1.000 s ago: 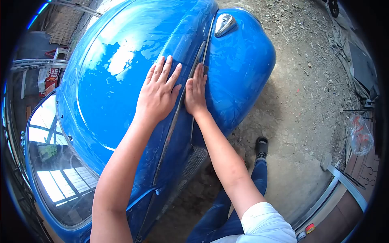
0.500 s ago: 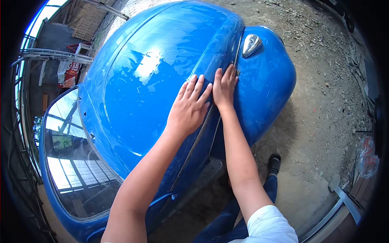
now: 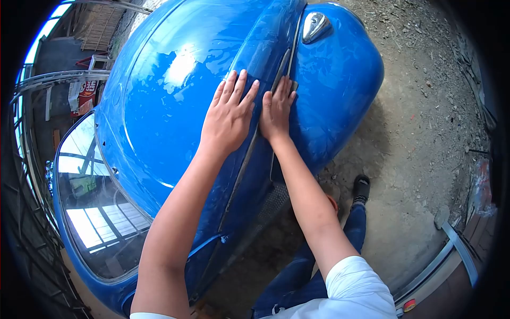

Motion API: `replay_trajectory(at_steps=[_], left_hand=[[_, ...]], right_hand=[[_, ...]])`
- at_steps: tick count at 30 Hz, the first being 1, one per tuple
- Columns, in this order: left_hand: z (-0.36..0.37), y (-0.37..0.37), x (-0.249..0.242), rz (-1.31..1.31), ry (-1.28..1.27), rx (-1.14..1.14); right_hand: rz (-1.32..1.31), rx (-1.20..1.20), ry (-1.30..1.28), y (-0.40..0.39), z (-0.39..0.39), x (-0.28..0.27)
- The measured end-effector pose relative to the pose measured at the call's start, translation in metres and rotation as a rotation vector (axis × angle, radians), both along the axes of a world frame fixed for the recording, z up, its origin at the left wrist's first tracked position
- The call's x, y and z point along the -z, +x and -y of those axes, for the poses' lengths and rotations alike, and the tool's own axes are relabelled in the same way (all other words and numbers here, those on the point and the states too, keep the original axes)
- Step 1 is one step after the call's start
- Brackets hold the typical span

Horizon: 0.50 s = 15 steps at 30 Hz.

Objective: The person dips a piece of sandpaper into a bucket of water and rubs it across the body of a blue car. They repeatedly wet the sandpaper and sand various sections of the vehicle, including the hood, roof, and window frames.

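Fingers spread, my left hand (image 3: 229, 117) lies flat on the glossy blue hood (image 3: 159, 127) of a rounded car, close to its side edge. Just right of it, my right hand (image 3: 276, 112) rests with fingers stretched along the seam between the hood and the bulging blue fender (image 3: 340, 74). A small greyish piece (image 3: 294, 85) shows by the right fingertips; what it is I cannot make out. Past that hand, a dark strip (image 3: 281, 68) runs along the seam. A chrome lamp housing (image 3: 316, 27) sits on top of the fender. Both palms are hidden.
The windshield (image 3: 101, 212) is at left, reflecting roof beams. Dirt and gravel ground (image 3: 419, 117) lies beyond the fender. My sandalled foot (image 3: 361, 187) stands beside the car. A metal bar (image 3: 461, 252) and a small red-and-yellow roll (image 3: 409, 305) are at lower right.
The view has shifted, so the car sits higher and further left. My right hand has slid back along the seam, away from the lamp. My left hand stays at nearly the same spot.
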State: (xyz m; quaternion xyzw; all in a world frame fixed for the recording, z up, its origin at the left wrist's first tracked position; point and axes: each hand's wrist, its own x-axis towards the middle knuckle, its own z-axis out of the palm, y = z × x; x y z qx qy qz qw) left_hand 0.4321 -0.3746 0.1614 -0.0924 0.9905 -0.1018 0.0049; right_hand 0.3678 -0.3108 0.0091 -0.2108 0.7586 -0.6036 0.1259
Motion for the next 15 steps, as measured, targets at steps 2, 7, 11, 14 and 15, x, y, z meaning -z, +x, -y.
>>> replay_trajectory(at_steps=[2, 7, 11, 14, 15], left_hand=[[0.003, 0.001, 0.004, -0.029, -0.027, 0.027], [0.007, 0.005, 0.014, -0.107, -0.042, 0.045], [-0.005, 0.022, 0.013, -0.306, 0.086, -0.057], [-0.035, 0.066, 0.016, -0.461, 0.177, -0.205], [-0.047, 0.087, 0.017, -0.497, 0.196, -0.251]], right_hand=[[-0.031, 0.025, -0.021, -0.008, 0.006, 0.004], [0.058, -0.08, -0.26, 0.057, -0.031, 0.004], [0.019, -0.196, -0.235, 0.188, -0.077, 0.016], [0.015, -0.322, -0.257, 0.221, -0.101, 0.022], [0.037, -0.294, -0.268, 0.212, -0.1, 0.022]])
